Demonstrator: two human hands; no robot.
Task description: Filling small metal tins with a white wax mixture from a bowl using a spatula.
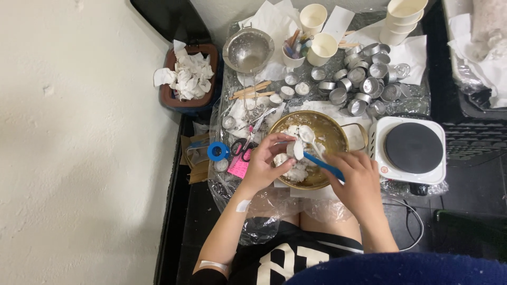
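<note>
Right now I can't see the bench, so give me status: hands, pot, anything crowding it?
Left hand pinching small tin cup over brass pot. Right hand gripping blue-handled spoon. Hot plate close beside pot.

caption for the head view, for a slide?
Left hand holds a small metal cup over a brass pot of white wax while right hand works a blue-handled spoon.

Black shorts, white print, bare forearms

Blue-handled spoon (317,157), brass-gold pot (338,138), white hotplate (380,138).
</note>
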